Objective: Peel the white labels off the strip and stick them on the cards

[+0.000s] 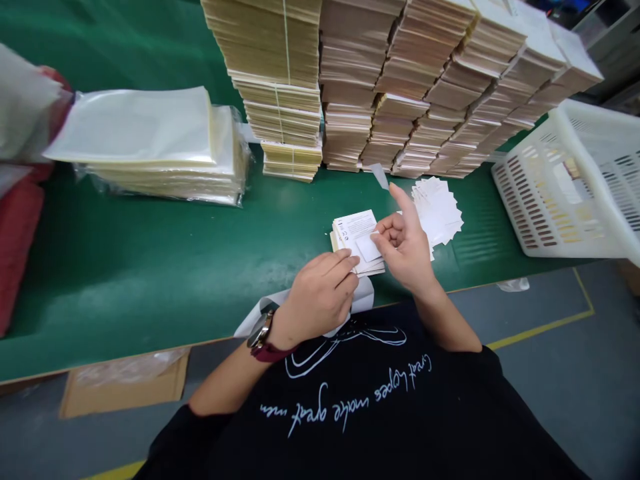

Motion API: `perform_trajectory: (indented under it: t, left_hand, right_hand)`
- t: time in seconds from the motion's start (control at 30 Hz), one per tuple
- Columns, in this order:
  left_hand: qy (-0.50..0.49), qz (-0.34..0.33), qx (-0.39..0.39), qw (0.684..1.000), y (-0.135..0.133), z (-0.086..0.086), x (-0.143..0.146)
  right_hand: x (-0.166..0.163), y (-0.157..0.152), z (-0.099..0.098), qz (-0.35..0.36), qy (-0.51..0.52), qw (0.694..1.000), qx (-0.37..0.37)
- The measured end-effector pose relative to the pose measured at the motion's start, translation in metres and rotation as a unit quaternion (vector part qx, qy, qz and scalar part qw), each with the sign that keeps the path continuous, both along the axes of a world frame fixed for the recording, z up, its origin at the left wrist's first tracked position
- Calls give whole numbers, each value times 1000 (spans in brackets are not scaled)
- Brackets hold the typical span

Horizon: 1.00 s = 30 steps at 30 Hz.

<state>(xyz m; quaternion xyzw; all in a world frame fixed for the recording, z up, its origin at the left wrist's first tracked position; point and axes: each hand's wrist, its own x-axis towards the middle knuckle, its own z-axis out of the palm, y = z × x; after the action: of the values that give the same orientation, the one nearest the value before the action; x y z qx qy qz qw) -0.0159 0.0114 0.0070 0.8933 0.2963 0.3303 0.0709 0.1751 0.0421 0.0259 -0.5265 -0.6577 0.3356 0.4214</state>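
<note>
A small stack of printed white leaflets (356,223) lies on the green table in front of me. My left hand (323,290), wearing a watch, has its fingers curled closed on the stack's near left edge. Between the thumb and fingers of my right hand (407,247) is a small white card (367,248), held over the top leaflet. The right index finger points up, and a thin translucent piece (380,176) shows at its tip. A white paper strip (364,293) runs beneath my left hand at the table edge. Right of my right hand, white cards (436,210) lie fanned out.
Tall stacks of paper bundles (350,127) line the table's back. At the left are a pile of clear plastic bags (150,133) and red material (23,227). A white slotted basket (560,193) stands at the right. Cardboard (125,387) lies on the floor.
</note>
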Motion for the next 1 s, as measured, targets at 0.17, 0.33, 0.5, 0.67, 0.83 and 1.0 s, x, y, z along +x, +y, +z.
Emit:
perform_trajectory:
  t: [0.17,0.33,0.5,0.67,0.83,1.0]
  left_hand:
    - [3,3,-7,1000,-1,0,0]
    - [6,-1,-17,1000,-1,-2,0]
    - [19,0,-14,1000,-1,-2,1]
    - [22,6,-2,1000,0,-2,2]
    - [7,-4,-25,1000,0,-3,1]
    - [1,-2,-27,1000,-2,-5,1]
  right_hand:
    - [-2,-1,-2,-2,-20,1000,6]
    - [-1,-1,-2,-6,-51,999,10]
    - [-7,-5,-2,-5,-122,992,45]
    - [-9,-7,1,-52,-237,966,89]
    - [13,2,-9,-70,-169,983,26]
    - [24,9,-26,-7,2,1000,-25]
